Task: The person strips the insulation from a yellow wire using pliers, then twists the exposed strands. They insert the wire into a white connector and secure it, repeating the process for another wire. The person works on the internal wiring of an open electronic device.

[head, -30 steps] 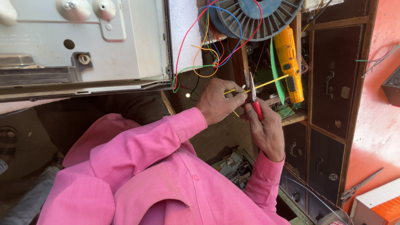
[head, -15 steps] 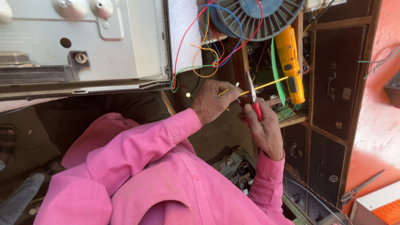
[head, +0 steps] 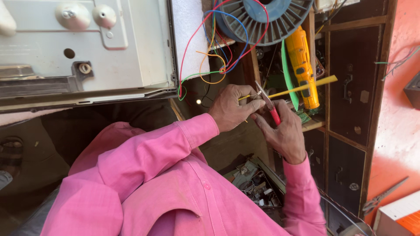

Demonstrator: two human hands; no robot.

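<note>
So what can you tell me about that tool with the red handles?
The pliers are small, with red-covered handles and slim grey metal jaws that taper to a point. The right hand grips the handles, so only a short stretch of red shows. The tool is tilted, jaws pointing up and to the left, where they meet the end of a thin yellow wire that the left hand pinches. Whether the jaws are fully closed is too small to tell.

Only one package in sight — white and orange box point(head: 400, 216), rectangular, cut off by the bottom right corner, lying against the orange wall point(head: 400, 131). No labels, signs or screens clear enough to tell — too small or blurred elsewhere.
</note>
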